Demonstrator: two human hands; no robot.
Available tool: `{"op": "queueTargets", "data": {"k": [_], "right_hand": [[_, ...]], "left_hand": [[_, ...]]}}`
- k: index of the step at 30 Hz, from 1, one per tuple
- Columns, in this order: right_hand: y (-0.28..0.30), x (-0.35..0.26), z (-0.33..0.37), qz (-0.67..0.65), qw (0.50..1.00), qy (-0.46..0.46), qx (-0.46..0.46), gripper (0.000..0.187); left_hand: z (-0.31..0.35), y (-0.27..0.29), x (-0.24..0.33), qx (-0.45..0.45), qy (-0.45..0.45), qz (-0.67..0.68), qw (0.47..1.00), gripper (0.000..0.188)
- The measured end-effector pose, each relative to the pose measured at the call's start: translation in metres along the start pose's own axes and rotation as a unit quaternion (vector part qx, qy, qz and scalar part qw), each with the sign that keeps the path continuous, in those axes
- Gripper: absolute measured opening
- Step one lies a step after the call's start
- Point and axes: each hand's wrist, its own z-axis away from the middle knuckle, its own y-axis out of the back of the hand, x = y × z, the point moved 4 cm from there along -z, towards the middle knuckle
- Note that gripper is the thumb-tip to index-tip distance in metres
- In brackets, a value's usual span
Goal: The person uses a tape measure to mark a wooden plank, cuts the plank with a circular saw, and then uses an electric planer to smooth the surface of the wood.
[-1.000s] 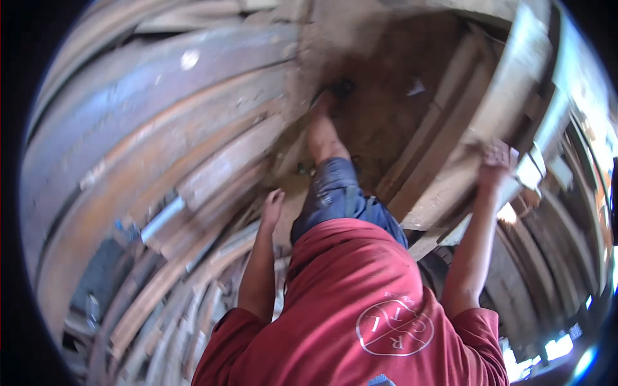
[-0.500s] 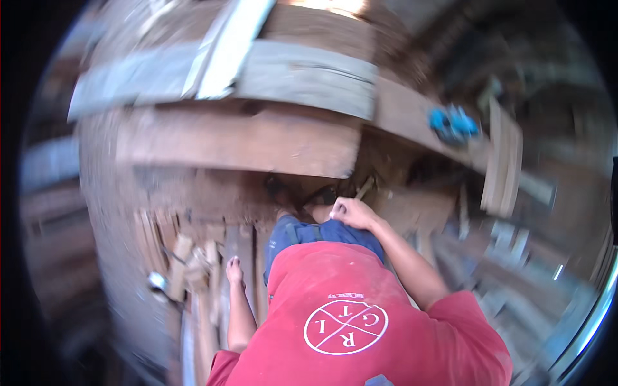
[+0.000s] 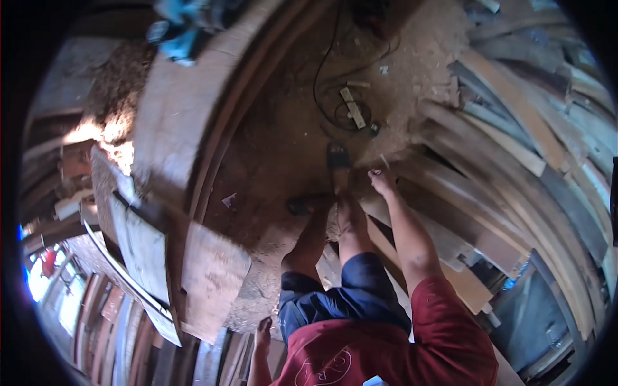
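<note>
My right hand [image 3: 382, 181] is held out ahead of my right thigh, over the floor and close to stacked boards [image 3: 444, 193]. Its fingers are curled together; a small pale spot shows at the fingertips, too small to name. A thin pale sliver [image 3: 385, 161] appears just beyond them, and whether it is held or lies behind cannot be told. Low at my left side hangs my left hand [image 3: 262, 329], fingers loosely apart with nothing in them. It is nearest to the corner of a wide board [image 3: 212, 283].
A blue power tool [image 3: 180, 40] lies on a long wooden workbench [image 3: 174, 116] at the left. A dark cable [image 3: 317, 80] loops across the dusty floor around a pale wood piece [image 3: 351, 108]. Long planks [image 3: 508, 103] are piled along the right; more timber [image 3: 116, 328] stands at lower left.
My view has swung right, away from the bench; the blue tool is now at upper left. My legs are in stride on the floor, and my right hand has moved out from my shorts.
</note>
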Motion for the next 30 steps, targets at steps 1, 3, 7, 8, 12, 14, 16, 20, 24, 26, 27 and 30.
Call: {"op": "queueTargets", "data": {"k": [1, 3, 7, 8, 12, 14, 16, 20, 24, 26, 27, 30], "right_hand": [[-0.011, 0.004, -0.023, 0.076, 0.997, 0.007, 0.026, 0.04], [-0.046, -0.005, -0.058, 0.085, 0.996, -0.027, 0.021, 0.044], [-0.024, 0.038, -0.17, -0.054, 0.989, -0.031, 0.137, 0.054], [-0.02, 0.041, -0.195, -0.066, 0.987, -0.007, 0.147, 0.06], [-0.045, 0.013, -0.249, -0.036, 0.973, 0.046, 0.223, 0.071], [-0.062, 0.01, -0.25, 0.001, 0.968, 0.034, 0.249, 0.071], [-0.064, 0.035, -0.253, -0.034, 0.971, -0.115, 0.209, 0.067], [-0.056, 0.038, -0.219, 0.029, 0.982, -0.13, 0.134, 0.063], [-0.072, -0.048, -0.114, -0.016, 0.998, -0.032, 0.06, 0.069], [-0.076, -0.082, -0.048, -0.109, 0.994, 0.0, -0.016, 0.076], [-0.074, -0.09, -0.013, -0.178, 0.982, -0.012, -0.07, 0.08], [-0.017, -0.124, 0.096, -0.253, 0.949, -0.059, -0.178, 0.085]], "left_hand": [[-0.001, 0.003, -0.007, 0.005, 0.012, -0.016, 1.0, 0.045], [0.016, 0.022, -0.027, 0.031, 0.078, -0.041, 0.996, 0.045], [-0.008, 0.0, -0.014, 0.019, 0.149, -0.072, 0.986, 0.045], [-0.01, -0.001, -0.011, 0.022, 0.164, -0.077, 0.983, 0.045], [0.001, 0.01, -0.006, 0.043, 0.209, -0.089, 0.973, 0.045], [0.008, 0.011, -0.007, 0.045, 0.222, -0.089, 0.97, 0.045], [0.005, 0.0, -0.011, 0.032, 0.224, -0.084, 0.97, 0.045], [-0.003, -0.016, -0.013, 0.003, 0.202, -0.066, 0.977, 0.046], [0.019, -0.007, -0.029, 0.007, 0.13, -0.006, 0.991, 0.046], [0.037, -0.006, -0.036, 0.014, 0.112, 0.031, 0.993, 0.046], [0.037, -0.009, -0.022, 0.002, 0.123, 0.043, 0.992, 0.048], [0.052, -0.018, 0.036, -0.044, 0.058, 0.063, 0.995, 0.053]]}}
